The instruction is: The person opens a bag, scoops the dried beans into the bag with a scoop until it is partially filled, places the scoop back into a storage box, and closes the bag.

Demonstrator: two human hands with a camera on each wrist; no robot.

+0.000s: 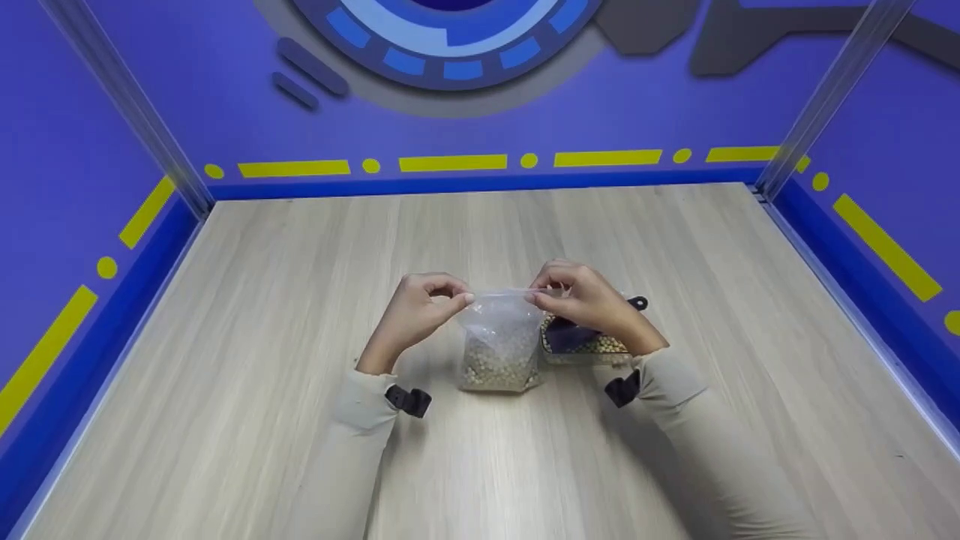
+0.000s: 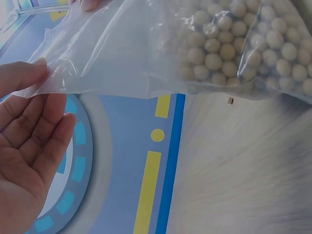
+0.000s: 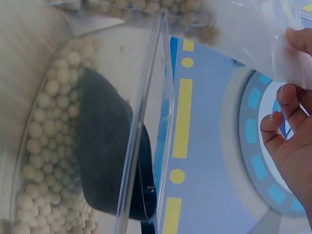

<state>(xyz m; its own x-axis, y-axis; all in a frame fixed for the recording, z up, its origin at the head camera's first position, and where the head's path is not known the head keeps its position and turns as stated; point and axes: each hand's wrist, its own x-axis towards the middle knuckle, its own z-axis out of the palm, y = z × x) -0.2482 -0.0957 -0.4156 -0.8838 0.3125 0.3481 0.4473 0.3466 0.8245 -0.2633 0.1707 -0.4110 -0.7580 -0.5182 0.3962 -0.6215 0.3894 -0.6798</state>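
A clear plastic bag (image 1: 501, 341) stands upright on the table, its lower part filled with pale round beans (image 2: 273, 44). My left hand (image 1: 424, 309) pinches the bag's top left corner between thumb and fingers. At the top right corner my right hand (image 1: 581, 298) pinches the same edge, so the mouth is stretched straight between both hands. In the left wrist view the left hand (image 2: 31, 112) grips the bag's film with thumb and index finger, the other fingers loosely bent. The right wrist view shows the right hand (image 3: 295, 122) holding the opposite corner.
Just right of the bag, partly under the right hand, sits a clear box (image 3: 141, 122) of beans with a black scoop (image 3: 105, 146) in it. A small crumb (image 2: 230, 100) lies on the wooden table (image 1: 262, 337). Blue panels (image 1: 480, 135) enclose the back and sides.
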